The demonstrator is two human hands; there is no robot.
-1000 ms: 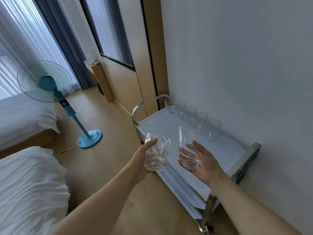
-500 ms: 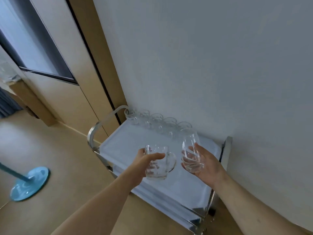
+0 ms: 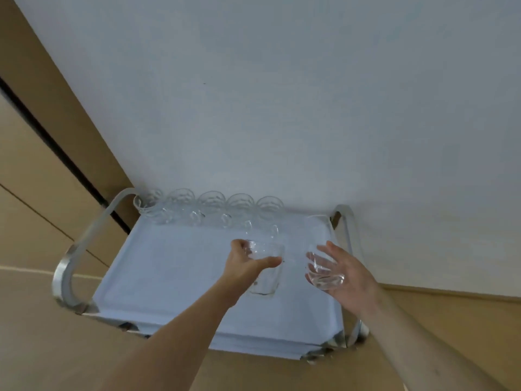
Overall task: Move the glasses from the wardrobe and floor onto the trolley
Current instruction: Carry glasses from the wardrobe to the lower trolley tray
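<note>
Above the white-topped steel trolley point(image 3: 169, 277), our left hand point(image 3: 242, 268) wraps a clear handled glass mug point(image 3: 263, 266); our right hand point(image 3: 342, 273) cradles a clear rounded tumbler point(image 3: 322, 273). Both look rigid, slippery and breakable: best gripped round the walls.

We've got 5 clear glass mugs point(image 3: 210, 206) lined along the white wall point(image 3: 282, 94), blocking the back; the pale-blue trolley top point(image 3: 169, 272) lies open between its curved steel handles point(image 3: 81, 249).
</note>
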